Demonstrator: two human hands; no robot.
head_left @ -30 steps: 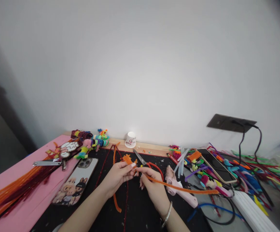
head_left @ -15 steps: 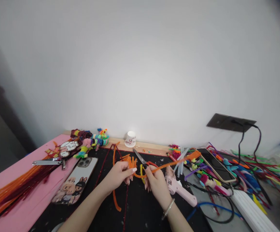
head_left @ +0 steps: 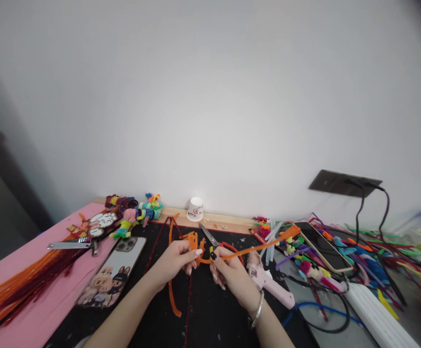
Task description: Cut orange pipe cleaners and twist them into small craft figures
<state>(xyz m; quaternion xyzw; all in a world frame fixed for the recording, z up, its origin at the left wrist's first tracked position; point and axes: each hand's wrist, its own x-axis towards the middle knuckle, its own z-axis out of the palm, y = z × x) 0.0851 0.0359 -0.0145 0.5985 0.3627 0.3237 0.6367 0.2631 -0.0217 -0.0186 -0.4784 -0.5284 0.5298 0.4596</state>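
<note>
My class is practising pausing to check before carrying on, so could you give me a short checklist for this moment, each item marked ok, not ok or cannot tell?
1. Left hand grips the orange bundle: ok.
2. Right hand pinches the long orange strip: ok.
3. Strip's far end free of the coloured pieces: cannot tell; it overlaps them in view, but contact is unclear.
4. Scissors near the hands: ok, lying just beyond them.
5. Mat free of loose strips: not ok; a short orange strip and a red strip lie there.
6. Glue gun cool: cannot tell.
</note>
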